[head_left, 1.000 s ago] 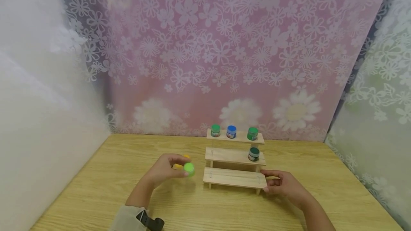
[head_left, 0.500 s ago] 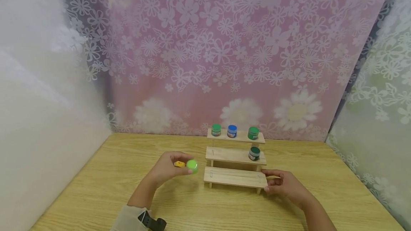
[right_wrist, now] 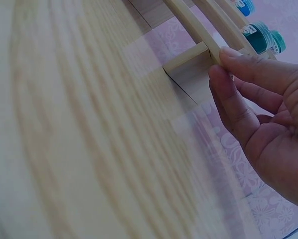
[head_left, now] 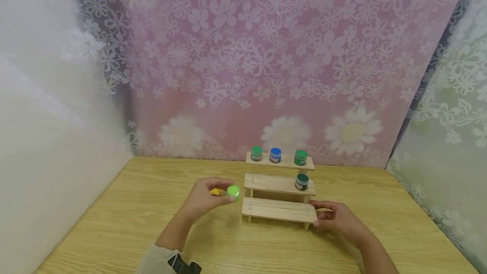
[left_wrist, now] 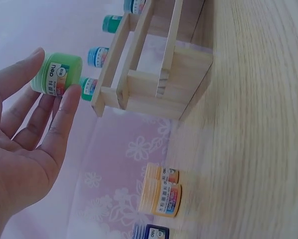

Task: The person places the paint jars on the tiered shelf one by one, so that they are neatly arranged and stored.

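Observation:
My left hand [head_left: 201,200] pinches a light green paint jar [head_left: 233,193] between thumb and fingertips, above the table and just left of the stepped wooden rack [head_left: 279,209]. In the left wrist view the jar [left_wrist: 62,74] has a white label. My right hand [head_left: 340,222] grips the right end of the rack's lowest shelf; the right wrist view has the thumb on the shelf's edge [right_wrist: 214,50]. The top shelf bears a green jar [head_left: 256,154], a blue jar [head_left: 275,156] and another green jar [head_left: 300,158]. On the middle shelf's right end stands a dark green jar [head_left: 302,182].
Yellow-orange jars [left_wrist: 168,198] and a dark blue jar [left_wrist: 156,232] stand on the table, mostly hidden behind my left hand in the head view. A floral curtain [head_left: 243,75] hangs behind the wooden table [head_left: 247,248].
My left hand has moved right and slightly away from me with the light green jar, closer to the rack. The right hand stays at the shelf's end.

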Available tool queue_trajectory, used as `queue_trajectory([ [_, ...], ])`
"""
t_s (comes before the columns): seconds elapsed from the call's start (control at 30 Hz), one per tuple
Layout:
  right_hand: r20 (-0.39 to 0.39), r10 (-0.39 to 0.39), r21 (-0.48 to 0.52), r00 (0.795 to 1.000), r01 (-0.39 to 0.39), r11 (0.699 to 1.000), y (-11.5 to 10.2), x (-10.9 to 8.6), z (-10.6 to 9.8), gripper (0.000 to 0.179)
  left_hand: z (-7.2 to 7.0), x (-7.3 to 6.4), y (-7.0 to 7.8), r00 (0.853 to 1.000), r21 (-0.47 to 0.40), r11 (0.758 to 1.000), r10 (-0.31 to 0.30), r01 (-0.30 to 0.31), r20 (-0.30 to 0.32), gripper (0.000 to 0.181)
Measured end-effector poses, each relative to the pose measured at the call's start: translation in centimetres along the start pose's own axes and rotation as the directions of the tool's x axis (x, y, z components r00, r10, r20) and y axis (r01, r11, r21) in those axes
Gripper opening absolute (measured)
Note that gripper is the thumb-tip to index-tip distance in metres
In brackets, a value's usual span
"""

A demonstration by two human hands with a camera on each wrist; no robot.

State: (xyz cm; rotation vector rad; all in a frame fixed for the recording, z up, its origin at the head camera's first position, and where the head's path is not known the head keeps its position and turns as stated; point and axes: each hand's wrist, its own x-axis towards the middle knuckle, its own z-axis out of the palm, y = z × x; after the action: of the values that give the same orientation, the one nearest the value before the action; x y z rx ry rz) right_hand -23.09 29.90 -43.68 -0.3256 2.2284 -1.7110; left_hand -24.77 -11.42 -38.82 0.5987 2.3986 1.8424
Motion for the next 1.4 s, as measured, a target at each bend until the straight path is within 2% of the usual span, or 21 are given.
queue_trajectory([
  [0.3,-0.009,0.002,-0.01,1.0,-0.002,1.0,0.1,0.3,0.4,0.073,0.4,0.3,0.5,1.0,0.015,1.0,0.011,-0.011,-0.021,0.04],
  [0.57,-0.007,0.005,-0.013,1.0,-0.005,1.0,0.0,0.2,0.3,0.074,1.6,1.1,1.5,1.0,0.021,1.0,0.015,-0.015,-0.013,0.04],
  [0.77,-0.002,0.013,-0.005,1.0,-0.014,1.0,-0.1,0.0,0.1,0.074,3.0,2.1,2.1,1.0,0.024,1.0,0.008,-0.007,-0.018,0.038],
  [0.97,-0.001,0.016,0.005,1.0,-0.016,1.0,-0.2,0.2,0.0,0.074,4.5,3.1,2.6,1.0,-0.036,0.999,0.012,-0.012,-0.013,0.035],
  [1.4,0.003,0.015,0.001,1.0,-0.015,1.0,-0.2,0.0,0.0,0.074,7.3,4.9,3.3,0.997,-0.029,0.998,-0.062,0.061,-0.036,0.03],
])
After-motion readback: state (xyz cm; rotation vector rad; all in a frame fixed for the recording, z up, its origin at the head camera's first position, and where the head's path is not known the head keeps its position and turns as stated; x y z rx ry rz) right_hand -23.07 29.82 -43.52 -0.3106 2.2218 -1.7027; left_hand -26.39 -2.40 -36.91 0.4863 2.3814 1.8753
